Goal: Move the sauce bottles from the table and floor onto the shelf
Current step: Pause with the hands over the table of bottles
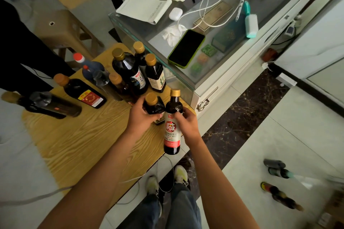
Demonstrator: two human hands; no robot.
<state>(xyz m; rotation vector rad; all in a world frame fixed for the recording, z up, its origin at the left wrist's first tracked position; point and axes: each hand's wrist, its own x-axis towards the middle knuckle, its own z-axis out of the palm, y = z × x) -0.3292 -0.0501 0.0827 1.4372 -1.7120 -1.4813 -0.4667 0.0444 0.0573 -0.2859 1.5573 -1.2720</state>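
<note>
Several dark sauce bottles with gold or red caps stand on a low wooden table (78, 147). My left hand (142, 115) grips a short gold-capped bottle (153, 105) near the table's right edge. My right hand (187, 123) holds a tall bottle with a red and white label (172, 126), lifted at the table's edge. A large gold-capped bottle (130, 72) stands in the middle of the group behind. Two more bottles (279, 195) lie on the tiled floor at the lower right. No shelf is visible.
A glass display counter (210, 80) stands right of the table, with a phone (187, 48), cables, tissues and an earbud case on top. A plastic stool (61, 31) is behind the table. A person in dark clothes stands at the left. My feet (167, 178) are on the floor below.
</note>
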